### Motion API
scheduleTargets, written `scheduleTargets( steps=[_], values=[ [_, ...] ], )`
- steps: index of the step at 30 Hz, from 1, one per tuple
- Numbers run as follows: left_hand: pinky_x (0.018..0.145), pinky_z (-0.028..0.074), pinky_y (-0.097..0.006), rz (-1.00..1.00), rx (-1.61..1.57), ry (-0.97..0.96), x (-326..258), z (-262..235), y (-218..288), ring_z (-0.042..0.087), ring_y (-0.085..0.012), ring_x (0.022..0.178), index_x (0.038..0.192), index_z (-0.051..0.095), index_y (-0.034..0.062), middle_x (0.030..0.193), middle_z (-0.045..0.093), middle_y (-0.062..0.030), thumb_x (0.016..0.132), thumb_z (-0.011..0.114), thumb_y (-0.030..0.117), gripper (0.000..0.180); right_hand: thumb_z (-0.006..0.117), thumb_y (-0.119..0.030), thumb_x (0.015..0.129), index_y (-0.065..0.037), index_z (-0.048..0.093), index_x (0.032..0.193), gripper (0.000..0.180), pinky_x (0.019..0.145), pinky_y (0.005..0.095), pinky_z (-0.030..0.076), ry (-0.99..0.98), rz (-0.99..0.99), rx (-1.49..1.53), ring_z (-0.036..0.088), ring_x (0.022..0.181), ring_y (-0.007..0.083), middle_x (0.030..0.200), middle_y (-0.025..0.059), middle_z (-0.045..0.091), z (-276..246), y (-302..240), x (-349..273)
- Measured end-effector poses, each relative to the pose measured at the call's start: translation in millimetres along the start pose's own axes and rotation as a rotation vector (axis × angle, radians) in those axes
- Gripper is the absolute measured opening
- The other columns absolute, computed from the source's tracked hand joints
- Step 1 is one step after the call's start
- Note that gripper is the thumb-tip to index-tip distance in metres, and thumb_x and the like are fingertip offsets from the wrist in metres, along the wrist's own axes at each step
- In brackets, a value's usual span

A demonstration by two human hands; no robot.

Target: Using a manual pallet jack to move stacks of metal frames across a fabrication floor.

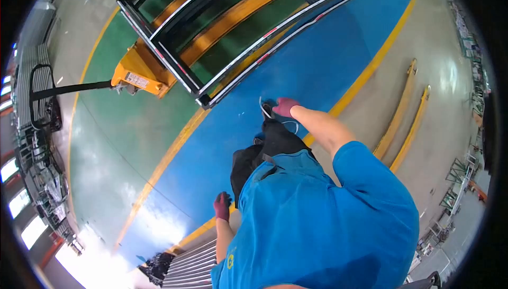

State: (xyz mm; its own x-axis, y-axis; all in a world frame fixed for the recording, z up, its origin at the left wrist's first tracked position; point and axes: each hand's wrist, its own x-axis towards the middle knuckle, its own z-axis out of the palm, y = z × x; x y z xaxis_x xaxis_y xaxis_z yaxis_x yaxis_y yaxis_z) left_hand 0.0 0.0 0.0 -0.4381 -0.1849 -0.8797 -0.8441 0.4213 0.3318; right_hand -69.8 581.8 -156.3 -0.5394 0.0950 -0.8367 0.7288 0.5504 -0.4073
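My right hand [286,107], in a maroon glove with dark fingers, reaches forward above my shoe. Its fingers curl against a thin white strip [264,107], which bends past the shoe; a curved piece of strip [292,124] also shows beside my leg. The dark fingertips blend with the shoe, so the exact hold is hard to see. My left hand [222,206], gloved alike, hangs low at my left side with loose fingers and nothing visible in it. Ahead lies a stack of black and silver metal frames [233,72] on a yellow pallet jack [138,72].
The pallet jack's black handle [79,89] sticks out to the left. Two yellow forks [405,111] lie on the grey floor to the right. Long metal profiles [193,262] are stacked behind my left side. Yellow lines [164,164] border the blue floor strip. Racks line both sides.
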Motion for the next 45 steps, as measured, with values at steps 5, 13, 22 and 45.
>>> scheduleTargets(
  steps=[5,13,22,45],
  values=[
    [0.086,0.056,-0.034,0.007,0.048,-0.054,49,108,40,0.071,-0.0225,0.093,0.117,0.074,0.0024,0.105,0.076,-0.0104,0.103,0.063,0.03,0.033,0.066,-0.051,0.088,-0.004,0.068,0.125,0.059,0.103,0.0462,0.052,0.144,0.083,-0.095,0.064,0.124,0.0379,0.131,0.0221,0.068,-102,27,64],
    [0.076,0.056,-0.033,-0.014,0.258,-0.31,178,77,109,0.07,-0.0188,0.084,0.118,0.073,0.0012,0.102,0.076,-0.0111,0.101,0.064,0.03,0.035,0.069,-0.051,0.085,-0.004,0.068,0.124,0.061,0.102,0.0441,0.052,0.119,0.226,0.107,0.065,0.121,0.0368,0.126,0.021,0.07,-69,-13,121],
    [0.08,0.055,-0.033,0.393,0.182,-0.159,301,18,254,0.069,-0.0183,0.085,0.118,0.071,0.0,0.098,0.075,-0.0099,0.102,0.061,0.028,0.033,0.06,-0.059,0.091,-0.002,0.068,0.125,0.067,0.107,0.0475,0.05,-0.05,0.126,-0.086,0.062,0.125,0.0407,0.131,0.0244,0.067,-3,-160,216],
    [0.096,0.052,-0.034,0.694,0.259,0.027,294,-111,457,0.064,-0.0177,0.106,0.128,0.064,-0.0013,0.118,0.07,-0.0088,0.105,0.063,0.022,0.033,0.057,-0.056,0.092,-0.01,0.066,0.132,0.062,0.106,0.0475,0.05,-0.021,-0.05,-0.274,0.062,0.124,0.042,0.136,0.0251,0.064,-59,-183,276]
  ],
)
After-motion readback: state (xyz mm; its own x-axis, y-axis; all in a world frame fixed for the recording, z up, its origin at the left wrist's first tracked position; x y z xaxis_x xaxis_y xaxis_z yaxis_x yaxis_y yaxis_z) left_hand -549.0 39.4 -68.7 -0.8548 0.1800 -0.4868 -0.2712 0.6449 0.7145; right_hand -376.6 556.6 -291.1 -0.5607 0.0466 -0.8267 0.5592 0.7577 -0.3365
